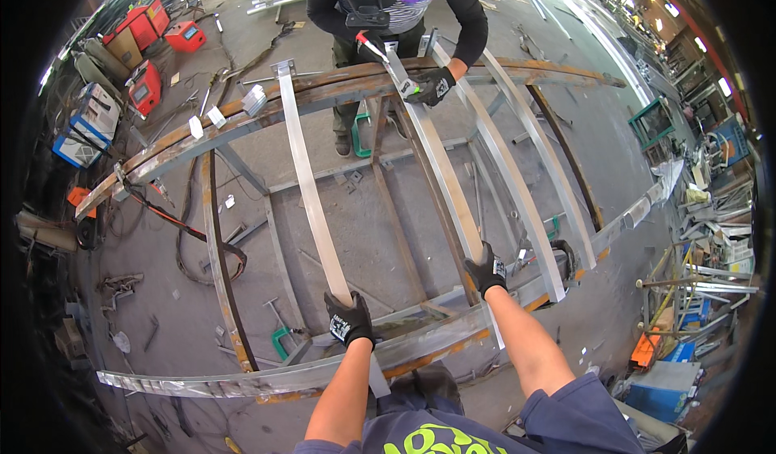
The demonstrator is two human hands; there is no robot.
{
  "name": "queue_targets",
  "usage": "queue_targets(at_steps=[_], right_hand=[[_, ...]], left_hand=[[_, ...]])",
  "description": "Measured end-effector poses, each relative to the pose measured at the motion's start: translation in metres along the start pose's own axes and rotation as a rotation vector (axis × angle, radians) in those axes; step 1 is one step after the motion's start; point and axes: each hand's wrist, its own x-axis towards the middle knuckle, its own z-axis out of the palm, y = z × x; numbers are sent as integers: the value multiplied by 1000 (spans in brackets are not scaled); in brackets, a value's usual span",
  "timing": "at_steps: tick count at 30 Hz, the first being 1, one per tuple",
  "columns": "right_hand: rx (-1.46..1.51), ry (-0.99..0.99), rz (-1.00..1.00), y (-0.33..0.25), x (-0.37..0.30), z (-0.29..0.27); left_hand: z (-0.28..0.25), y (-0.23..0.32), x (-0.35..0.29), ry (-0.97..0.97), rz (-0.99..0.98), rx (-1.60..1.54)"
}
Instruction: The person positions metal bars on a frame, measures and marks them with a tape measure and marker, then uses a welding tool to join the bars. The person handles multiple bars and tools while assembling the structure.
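Note:
My left hand, in a black work glove, is closed around the near end of a long silver metal bar. The bar lies across the steel frame, its far end resting on the far rail. With the other gloved hand, my right hand, I grip a second metal bar near its near end. Opposite me a person in dark gloves leans over that bar's far end, holding a small white-and-green object and a thin red-and-white tool.
Two more metal bars span the frame to the right. Small metal pieces sit on the far rail. Green clamps hang on the frame. Red machines stand at left; scrap metal is piled at right.

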Motion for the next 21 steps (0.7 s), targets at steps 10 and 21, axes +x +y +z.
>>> queue_targets(at_steps=[10, 21], right_hand=[[10, -41, 43, -10, -2, -9], [12, -58, 46, -7, -1, -10]], left_hand=[[7, -7, 2, -17, -10, 67], [4, 0, -2, -12, -14, 48]])
